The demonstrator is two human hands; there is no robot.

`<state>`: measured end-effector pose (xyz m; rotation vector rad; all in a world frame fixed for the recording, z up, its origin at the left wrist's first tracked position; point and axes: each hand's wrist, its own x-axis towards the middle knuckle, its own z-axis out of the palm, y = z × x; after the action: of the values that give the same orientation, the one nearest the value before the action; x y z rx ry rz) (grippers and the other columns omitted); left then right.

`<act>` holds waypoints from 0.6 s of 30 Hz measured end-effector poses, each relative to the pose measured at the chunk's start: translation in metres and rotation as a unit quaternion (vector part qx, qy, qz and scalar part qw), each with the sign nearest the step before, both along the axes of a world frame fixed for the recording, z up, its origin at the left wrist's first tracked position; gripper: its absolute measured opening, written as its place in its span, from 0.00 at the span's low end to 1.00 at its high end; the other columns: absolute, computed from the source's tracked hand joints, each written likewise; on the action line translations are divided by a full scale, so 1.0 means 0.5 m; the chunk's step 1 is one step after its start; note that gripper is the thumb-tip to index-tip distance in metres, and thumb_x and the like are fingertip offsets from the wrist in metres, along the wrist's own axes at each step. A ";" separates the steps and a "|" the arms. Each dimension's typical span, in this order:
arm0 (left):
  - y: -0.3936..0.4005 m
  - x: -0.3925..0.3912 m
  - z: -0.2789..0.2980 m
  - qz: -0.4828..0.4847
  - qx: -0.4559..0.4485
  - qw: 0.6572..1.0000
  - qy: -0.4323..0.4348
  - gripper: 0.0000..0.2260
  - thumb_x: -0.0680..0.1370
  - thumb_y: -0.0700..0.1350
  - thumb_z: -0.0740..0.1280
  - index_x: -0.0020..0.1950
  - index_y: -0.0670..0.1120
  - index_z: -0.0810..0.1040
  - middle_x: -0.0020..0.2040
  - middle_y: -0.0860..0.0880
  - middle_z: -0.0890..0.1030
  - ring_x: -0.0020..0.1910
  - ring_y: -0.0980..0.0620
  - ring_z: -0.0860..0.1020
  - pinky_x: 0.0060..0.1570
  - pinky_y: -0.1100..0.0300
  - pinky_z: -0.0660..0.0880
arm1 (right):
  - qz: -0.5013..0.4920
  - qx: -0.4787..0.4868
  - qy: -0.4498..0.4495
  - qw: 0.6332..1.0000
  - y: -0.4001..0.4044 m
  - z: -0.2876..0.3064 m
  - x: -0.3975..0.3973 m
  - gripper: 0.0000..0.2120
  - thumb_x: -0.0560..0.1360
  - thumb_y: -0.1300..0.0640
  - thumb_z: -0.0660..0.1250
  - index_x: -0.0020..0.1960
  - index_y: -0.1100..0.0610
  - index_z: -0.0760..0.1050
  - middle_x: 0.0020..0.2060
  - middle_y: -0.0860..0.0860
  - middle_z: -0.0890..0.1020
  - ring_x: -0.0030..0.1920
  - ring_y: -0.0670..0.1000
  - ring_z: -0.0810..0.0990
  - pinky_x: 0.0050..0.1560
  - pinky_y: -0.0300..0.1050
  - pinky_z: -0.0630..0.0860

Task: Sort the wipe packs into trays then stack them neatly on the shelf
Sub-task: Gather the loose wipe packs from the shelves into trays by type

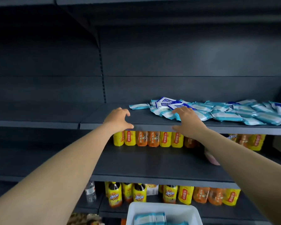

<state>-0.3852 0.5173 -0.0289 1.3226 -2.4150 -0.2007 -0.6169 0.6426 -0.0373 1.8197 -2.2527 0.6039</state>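
Far left, the dark shelf (113, 116) is bare in front of you, nothing stacked on that stretch yet. Your left hand (118, 120) is up over the shelf's front edge, fingers spread and lightly curved, grip released, holding nothing; whether the thumb touches the lip is hard to tell. Move right and your right hand (187, 121) is reaching in at the near end of the loose wipe packs (225, 111), fingers extended onto the first teal-and-white packs, touching them but not closed round any that I can see. So that grip is released too.

The heap runs on from your right hand to the right end of the shelf, packs lying flat and overlapping at all angles, a few blue-and-white ones (166, 102) on top near the left end of the heap. That's the bulk of the work, I'd say: sorting is barely started.

Down at the bottom edge of the view, the white tray (162, 208) already holds some teal packs (150, 217), laid side by side as far as I can see. Beneath the top shelf, rows of yellow and orange drink bottles (148, 138) stand along the back of the lower shelves.

Left to do, by my reckoning: clear the heap into trays, then stack them on the shelf.
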 end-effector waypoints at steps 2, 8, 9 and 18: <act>-0.047 -0.033 0.009 0.005 0.008 1.000 0.009 0.24 0.73 0.52 0.72 0.66 0.49 0.71 0.64 0.49 0.70 0.64 0.49 0.70 0.60 0.54 0.71 | -0.002 0.003 0.006 1.000 -0.048 0.012 -0.040 0.29 0.72 0.50 0.71 0.69 0.53 0.66 0.65 0.54 0.70 0.67 0.56 0.65 0.65 0.50 0.66; -0.191 -0.164 0.032 0.011 0.040 0.999 0.034 0.22 0.72 0.52 0.72 0.63 0.49 0.72 0.60 0.49 0.72 0.57 0.50 0.72 0.52 0.58 0.70 | -0.018 0.027 0.000 0.999 -0.184 0.038 -0.194 0.27 0.73 0.50 0.71 0.68 0.55 0.68 0.63 0.56 0.71 0.65 0.58 0.67 0.65 0.49 0.65; -0.214 -0.187 0.031 0.009 0.043 0.998 0.037 0.21 0.72 0.52 0.72 0.62 0.49 0.73 0.59 0.49 0.72 0.57 0.51 0.72 0.52 0.58 0.70 | -0.022 0.028 -0.005 0.999 -0.202 0.040 -0.219 0.26 0.72 0.50 0.71 0.68 0.55 0.68 0.63 0.56 0.71 0.65 0.58 0.67 0.65 0.49 0.64; -0.385 -0.371 -0.010 -0.036 0.106 0.992 0.052 0.26 0.71 0.54 0.73 0.66 0.48 0.71 0.64 0.48 0.72 0.62 0.50 0.72 0.58 0.59 0.69 | -0.076 0.092 -0.089 0.989 -0.338 0.020 -0.364 0.27 0.72 0.45 0.71 0.66 0.53 0.69 0.66 0.53 0.71 0.65 0.55 0.69 0.61 0.47 0.68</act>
<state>-0.5705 0.3247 -0.0339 1.2777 -2.4074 -0.5460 -0.7987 0.4737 -0.0272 1.7124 -2.6160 0.5682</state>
